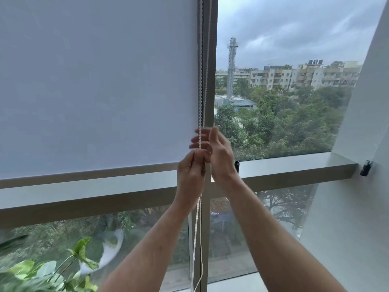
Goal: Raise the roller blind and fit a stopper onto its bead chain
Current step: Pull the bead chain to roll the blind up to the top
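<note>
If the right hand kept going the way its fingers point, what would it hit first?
Its fingers point left, so the right hand would probably meet the bead chain first, then the roller blind; depth is unclear.

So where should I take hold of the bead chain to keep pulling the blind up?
Grip one strand of the bead chain just above the left hand, coming from the room side. It hangs straight and taut there beside the blind; below the hands it goes slack. Pinch between beads with the fingers so it cannot slip.
</note>
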`<state>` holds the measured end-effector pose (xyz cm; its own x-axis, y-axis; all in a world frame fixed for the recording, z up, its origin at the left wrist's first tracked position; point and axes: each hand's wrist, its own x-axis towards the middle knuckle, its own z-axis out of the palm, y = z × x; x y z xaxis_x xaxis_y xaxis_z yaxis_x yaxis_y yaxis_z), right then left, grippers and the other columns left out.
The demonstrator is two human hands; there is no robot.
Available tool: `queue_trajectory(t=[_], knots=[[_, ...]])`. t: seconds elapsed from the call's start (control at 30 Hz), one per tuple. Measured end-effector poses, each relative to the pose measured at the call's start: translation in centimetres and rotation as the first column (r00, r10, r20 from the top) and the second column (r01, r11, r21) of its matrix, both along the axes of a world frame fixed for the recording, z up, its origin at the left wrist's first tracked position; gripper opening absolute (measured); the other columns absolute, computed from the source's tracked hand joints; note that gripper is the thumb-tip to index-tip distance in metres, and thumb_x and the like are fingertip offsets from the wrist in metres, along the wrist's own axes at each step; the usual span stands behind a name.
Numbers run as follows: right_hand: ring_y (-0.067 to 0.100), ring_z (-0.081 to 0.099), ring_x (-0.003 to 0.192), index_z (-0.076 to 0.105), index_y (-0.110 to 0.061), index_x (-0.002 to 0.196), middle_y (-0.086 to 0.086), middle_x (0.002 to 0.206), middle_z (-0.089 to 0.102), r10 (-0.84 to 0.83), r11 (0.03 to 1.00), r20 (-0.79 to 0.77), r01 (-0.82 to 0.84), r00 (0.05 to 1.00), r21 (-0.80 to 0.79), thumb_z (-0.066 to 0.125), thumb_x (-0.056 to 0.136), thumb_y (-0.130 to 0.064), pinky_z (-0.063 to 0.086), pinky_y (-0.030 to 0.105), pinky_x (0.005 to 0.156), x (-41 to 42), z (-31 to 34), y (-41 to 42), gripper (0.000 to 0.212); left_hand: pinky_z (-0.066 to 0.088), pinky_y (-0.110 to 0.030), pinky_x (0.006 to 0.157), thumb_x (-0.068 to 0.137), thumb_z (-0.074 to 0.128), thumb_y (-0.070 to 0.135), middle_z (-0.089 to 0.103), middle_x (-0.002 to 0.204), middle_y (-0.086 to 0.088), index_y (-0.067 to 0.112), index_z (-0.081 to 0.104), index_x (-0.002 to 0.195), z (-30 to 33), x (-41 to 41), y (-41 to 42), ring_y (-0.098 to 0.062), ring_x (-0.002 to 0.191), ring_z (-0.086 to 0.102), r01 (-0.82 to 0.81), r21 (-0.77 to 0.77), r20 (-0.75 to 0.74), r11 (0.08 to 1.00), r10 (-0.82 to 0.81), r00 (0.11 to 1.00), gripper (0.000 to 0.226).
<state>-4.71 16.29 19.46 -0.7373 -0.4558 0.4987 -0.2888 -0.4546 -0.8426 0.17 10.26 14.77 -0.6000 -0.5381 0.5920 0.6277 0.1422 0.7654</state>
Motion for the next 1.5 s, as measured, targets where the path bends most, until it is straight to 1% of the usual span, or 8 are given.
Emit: queue_trajectory(t=[0.13,0.27,0.47,0.7,0.83,1.13,1.3,1.5], knots=[[0.017,0.051,0.059,0.061,-0.005,0.110,0.009,0.078,0.058,0.111,0.990,-0.098,-0.120,0.989,-0.081,0.028,0.109,-0.029,0.041,0.031,0.050,0.8,7.1,-1.1,0.041,0.023,-0.017,0.038,0.098,0.044,0.025,0.032,0.046,0.009,0.025,0.060,0.067,-1.3,0.3,-0.1,-0.005,0.039,0.026,0.025,0.017,0.034,1.000,-0.026,0.999,0.035],[0.006,0.025,0.040,0.057,-0.015,0.075,-0.007,0.051,0.034,0.049,0.988,-0.065,-0.058,0.997,-0.143,0.034,0.108,-0.029,0.020,0.018,0.038,1.6,9.7,-2.4,0.043,0.025,-0.018,0.039,0.099,0.044,0.025,0.034,0.046,0.011,0.025,0.061,0.068,-1.5,0.7,0.0,-0.006,0.039,0.028,0.009,-0.001,0.049,1.000,-0.009,0.999,0.035],[0.008,0.026,0.040,0.052,-0.026,0.063,-0.011,0.047,0.034,-0.124,0.963,-0.207,0.067,0.970,-0.261,0.040,0.104,-0.027,0.022,0.021,0.040,2.1,7.3,-2.4,0.043,0.037,-0.023,0.042,0.099,0.040,0.034,0.051,0.048,0.004,0.020,0.069,0.068,-0.9,1.4,-2.1,-0.014,0.040,0.044,0.186,-0.134,0.145,0.973,-0.166,0.975,0.044],[0.010,0.040,0.047,0.051,-0.014,0.065,-0.009,0.053,0.045,-0.134,0.979,-0.219,0.095,0.966,-0.179,0.044,0.100,-0.030,0.033,0.028,0.043,2.0,1.8,-3.3,0.039,0.047,-0.019,0.052,0.103,0.030,0.035,0.061,0.055,0.010,0.027,0.067,0.061,4.8,1.2,-4.1,-0.004,0.053,0.057,-0.018,-0.125,0.060,0.992,0.026,0.998,0.057],[0.012,0.034,0.054,0.049,-0.027,0.062,-0.012,0.056,0.042,-0.146,0.988,-0.208,0.133,0.967,-0.072,0.043,0.100,-0.028,0.027,0.034,0.052,1.9,-3.0,-3.6,0.039,0.054,-0.033,0.062,0.100,0.039,0.040,0.068,0.073,-0.001,0.013,0.066,0.100,9.7,0.9,-3.8,-0.020,0.069,0.066,0.000,-0.127,-0.021,0.992,-0.002,1.000,0.038],[0.010,0.029,0.046,0.054,-0.025,0.064,-0.007,0.051,0.037,-0.008,1.000,-0.122,0.008,0.993,0.007,0.041,0.100,-0.041,0.021,0.031,0.044,0.5,-5.3,-2.6,0.041,0.023,-0.017,0.037,0.103,0.041,0.034,0.036,0.044,0.014,0.028,0.056,0.061,12.0,-1.1,-1.3,-0.003,0.036,0.028,0.006,-0.099,-0.136,0.995,-0.020,0.990,0.045],[0.023,0.063,0.063,0.067,0.001,0.104,0.016,0.073,0.066,0.027,0.999,-0.121,-0.023,0.992,0.030,0.030,0.092,-0.060,0.053,0.033,0.063,-1.8,-1.9,-1.1,0.072,0.025,-0.020,0.038,0.103,0.042,0.033,0.036,0.045,0.010,0.025,0.053,0.064,9.7,-0.9,-1.7,-0.007,0.037,0.029,-0.075,-0.105,-0.142,0.992,0.059,0.988,0.041],[0.026,0.065,0.074,0.061,-0.009,0.109,0.011,0.083,0.064,0.045,0.994,-0.140,-0.058,0.989,-0.090,0.031,0.107,-0.035,0.055,0.040,0.067,-1.2,7.6,-1.3,0.039,0.023,-0.025,0.040,0.099,0.042,0.030,0.041,0.046,0.010,0.031,0.055,0.060,5.8,-0.6,-0.5,-0.007,0.040,0.031,-0.125,-0.126,-0.065,0.984,0.118,0.991,0.041]])
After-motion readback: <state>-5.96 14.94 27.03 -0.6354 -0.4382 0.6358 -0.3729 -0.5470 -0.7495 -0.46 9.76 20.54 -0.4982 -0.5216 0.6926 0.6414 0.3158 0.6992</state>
